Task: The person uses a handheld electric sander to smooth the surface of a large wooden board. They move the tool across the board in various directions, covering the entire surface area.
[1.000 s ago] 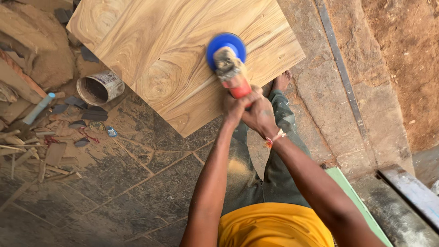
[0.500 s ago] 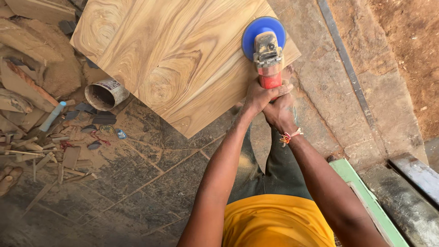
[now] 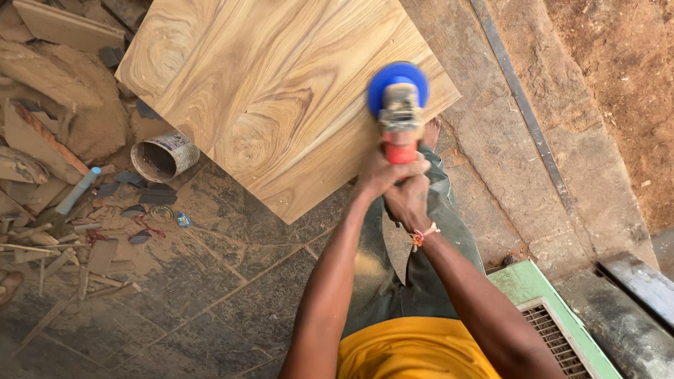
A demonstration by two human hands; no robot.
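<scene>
A large light wooden panel [image 3: 281,91] with swirling grain lies flat above the floor. On its right part rests a handheld sander [image 3: 399,112] with a blue round disc and a red body, blurred by motion. My left hand [image 3: 379,175] and my right hand [image 3: 409,196] are both wrapped around the red handle, near the panel's right edge. A thread bracelet sits on my right wrist. My legs in green trousers and a yellow shirt show below.
An open tin can [image 3: 165,156] lies on its side by the panel's left lower edge. Wood offcuts and scraps [image 3: 49,147] pile up at the left. A green machine with a grille [image 3: 554,323] stands at the lower right, beside a metal rail [image 3: 523,112] set in the floor.
The sander has kept sliding over the right part of the panel with both hands on it, moving from nearer the middle toward the right edge. The camera view shifted a little.
</scene>
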